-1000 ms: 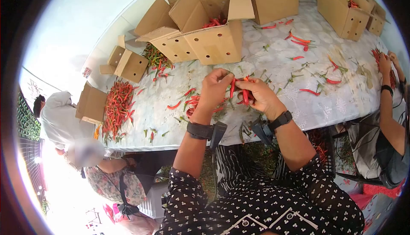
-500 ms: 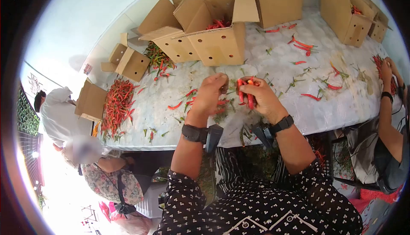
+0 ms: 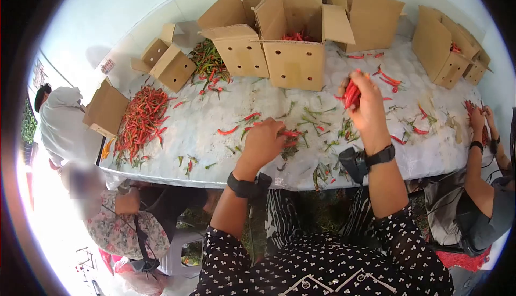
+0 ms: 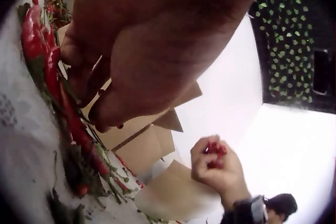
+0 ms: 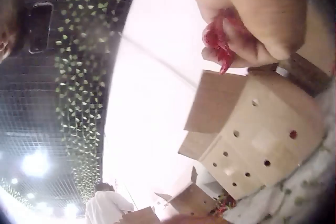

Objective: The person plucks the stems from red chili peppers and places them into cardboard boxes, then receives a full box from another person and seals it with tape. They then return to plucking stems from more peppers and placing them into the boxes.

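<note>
My right hand [image 3: 371, 105] is raised over the table and grips a small bunch of red chilies [image 3: 352, 96]. In the right wrist view the fingers curl round the chilies [image 5: 224, 37], with a tip poking out below. My left hand [image 3: 263, 144] is down at the front of the table, over a small heap of red chilies [image 3: 292, 133]. In the left wrist view its fingers [image 4: 113, 111] are bent loosely, close beside the red chilies [image 4: 52, 71] and green stalks, with a gap between thumb and fingers.
Open cardboard boxes [image 3: 294, 66] line the back, one with red chilies inside. A large red chili pile [image 3: 142, 112] and a greener pile [image 3: 207, 59] lie at the left. Cut stems [image 3: 322, 175] are scattered about. Other people sit at the right [image 3: 478, 156] and left [image 3: 129, 215].
Earlier both hands were together, holding chilies. My right hand has since moved up and right with its bunch, while my left hand has parted from it and lowered to the heap.
</note>
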Demonstrator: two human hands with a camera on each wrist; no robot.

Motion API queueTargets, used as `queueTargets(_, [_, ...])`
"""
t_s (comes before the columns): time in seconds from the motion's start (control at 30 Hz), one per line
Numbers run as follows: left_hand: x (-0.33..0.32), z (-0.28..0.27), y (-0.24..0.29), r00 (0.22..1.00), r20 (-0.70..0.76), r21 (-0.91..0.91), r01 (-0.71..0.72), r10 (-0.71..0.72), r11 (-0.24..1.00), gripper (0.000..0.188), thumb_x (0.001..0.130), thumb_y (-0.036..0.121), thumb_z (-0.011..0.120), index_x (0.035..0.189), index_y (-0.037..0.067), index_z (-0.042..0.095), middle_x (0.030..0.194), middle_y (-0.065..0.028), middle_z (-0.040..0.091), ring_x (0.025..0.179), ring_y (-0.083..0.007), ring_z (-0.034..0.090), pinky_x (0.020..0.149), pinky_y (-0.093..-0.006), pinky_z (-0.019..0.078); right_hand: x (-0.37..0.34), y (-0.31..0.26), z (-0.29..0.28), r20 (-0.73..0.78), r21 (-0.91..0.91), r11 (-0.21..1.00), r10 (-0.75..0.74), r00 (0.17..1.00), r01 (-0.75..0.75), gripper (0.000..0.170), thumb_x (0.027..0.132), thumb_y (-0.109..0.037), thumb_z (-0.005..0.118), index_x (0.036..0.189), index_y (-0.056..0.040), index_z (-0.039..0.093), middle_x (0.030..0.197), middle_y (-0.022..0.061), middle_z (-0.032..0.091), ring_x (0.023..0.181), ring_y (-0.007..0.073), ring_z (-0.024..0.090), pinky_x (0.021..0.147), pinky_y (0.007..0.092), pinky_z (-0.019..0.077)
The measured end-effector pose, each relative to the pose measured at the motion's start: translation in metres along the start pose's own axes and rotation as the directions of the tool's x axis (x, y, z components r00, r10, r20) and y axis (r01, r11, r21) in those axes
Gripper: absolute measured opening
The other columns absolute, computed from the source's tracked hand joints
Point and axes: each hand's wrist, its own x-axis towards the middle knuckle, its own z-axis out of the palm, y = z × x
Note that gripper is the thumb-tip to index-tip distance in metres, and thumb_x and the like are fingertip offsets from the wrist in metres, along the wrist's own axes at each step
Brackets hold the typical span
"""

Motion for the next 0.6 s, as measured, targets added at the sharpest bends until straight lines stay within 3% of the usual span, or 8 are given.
queueTargets(0.27, [0.004, 0.008, 0.003, 0.989, 0.136, 0.218, -0.093, 0.064, 0.971, 0.014, 0.068, 0.011, 0.056, 0.08, 0.004, 0.057, 0.089, -0.0166, 0.056, 0.076, -0.0326, 0.058, 0.065, -0.0403, 0.0473, 0.127, -0.057, 0.096, 0.159, -0.248, 0.918, -0.278, 0.947, 0.311, 0.022, 0.08, -0.023, 0.059, 0.086, -0.0033, 0.052, 0.072, 0.0075, 0.058, 0.055, 0.0174, 0.057, 0.045, 0.0267, 0.0393])
queueTargets(0.33, [0.003, 0.004, 0.005, 0.987, 0.141, 0.178, -0.098, 0.073, 0.979, 0.018, 0.069, 0.013, 0.058, 0.084, 0.002, 0.057, 0.089, -0.0164, 0.057, 0.078, -0.0339, 0.058, 0.066, -0.0398, 0.0475, 0.149, -0.052, 0.103, 0.177, -0.736, 0.625, -0.196, 0.965, 0.261, 0.025, 0.08, -0.029, 0.062, 0.089, -0.0069, 0.054, 0.069, 0.0011, 0.053, 0.056, 0.0099, 0.05, 0.053, 0.0222, 0.0417])
queueTargets(0.37, [0.003, 0.002, 0.006, 0.986, 0.147, 0.178, -0.099, 0.073, 0.979, 0.018, 0.069, 0.013, 0.058, 0.084, 0.002, 0.057, 0.089, -0.0164, 0.057, 0.078, -0.0339, 0.058, 0.066, -0.0398, 0.0475, 0.15, -0.047, 0.099, 0.171, -0.735, 0.628, -0.193, 0.966, 0.256, 0.025, 0.08, -0.029, 0.062, 0.089, -0.0069, 0.054, 0.069, 0.0011, 0.053, 0.056, 0.0099, 0.05, 0.053, 0.0222, 0.0417])
queueTargets(0.4, [0.004, -0.001, 0.007, 0.996, 0.077, 0.146, -0.046, 0.035, 0.988, 0.02, 0.073, 0.013, 0.058, 0.088, 0.001, 0.057, 0.087, -0.015, 0.059, 0.076, -0.0297, 0.059, 0.064, -0.0368, 0.0473, 0.147, -0.042, 0.095, 0.272, -0.803, 0.316, -0.562, 0.782, 0.506, 0.031, 0.078, -0.03, 0.062, 0.09, -0.0024, 0.055, 0.068, 0.0034, 0.056, 0.059, 0.0124, 0.053, 0.057, 0.0266, 0.044])
queueTargets(0.43, [0.004, -0.003, 0.008, 1.0, 0.011, 0.108, 0.009, -0.01, 0.994, 0.021, 0.076, 0.014, 0.058, 0.093, 0.001, 0.057, 0.085, -0.0135, 0.061, 0.073, -0.0255, 0.061, 0.062, -0.0337, 0.0471, 0.137, -0.038, 0.095, 0.417, -0.803, -0.081, -0.785, 0.459, 0.59, 0.037, 0.076, -0.032, 0.061, 0.091, 0.0021, 0.057, 0.068, 0.0056, 0.059, 0.062, 0.0149, 0.057, 0.06, 0.031, 0.0463])
queueTargets(0.47, [0.005, -0.007, 0.008, 0.999, 0.026, 0.104, 0.016, -0.019, 0.994, 0.021, 0.076, 0.014, 0.058, 0.093, 0.001, 0.057, 0.085, -0.0135, 0.061, 0.073, -0.0255, 0.061, 0.062, -0.0337, 0.0471, 0.122, -0.036, 0.088, 0.411, -0.81, -0.074, -0.778, 0.474, 0.581, 0.037, 0.076, -0.032, 0.061, 0.091, 0.0021, 0.057, 0.068, 0.0056, 0.059, 0.062, 0.0149, 0.057, 0.06, 0.031, 0.0463])
queueTargets(0.53, [0.011, -0.016, 0.008, 0.951, 0.088, -0.525, 0.298, -0.297, 0.797, 0.022, 0.084, 0.015, 0.055, 0.1, 0.0, 0.057, 0.077, -0.0085, 0.063, 0.065, -0.0127, 0.058, 0.058, -0.0257, 0.0439, 0.052, -0.043, 0.082, 0.295, -0.696, 0.573, -0.321, 0.9, 0.433, 0.033, 0.076, -0.029, 0.062, 0.087, 0.0023, 0.06, 0.064, 0.0037, 0.059, 0.061, 0.0112, 0.056, 0.057, 0.0272, 0.0454])
queueTargets(0.6, [0.012, -0.013, 0.006, 0.961, 0.066, -0.595, 0.255, -0.27, 0.762, 0.02, 0.087, 0.012, 0.052, 0.103, 0.0, 0.057, 0.074, -0.0038, 0.062, 0.065, -0.0046, 0.052, 0.058, -0.0207, 0.0409, 0.013, -0.016, 0.064, 0.306, -0.601, 0.748, -0.109, 0.946, 0.281, 0.027, 0.077, -0.024, 0.062, 0.084, 0.0024, 0.062, 0.065, 0.0022, 0.058, 0.059, 0.0088, 0.055, 0.051, 0.0247, 0.0424])
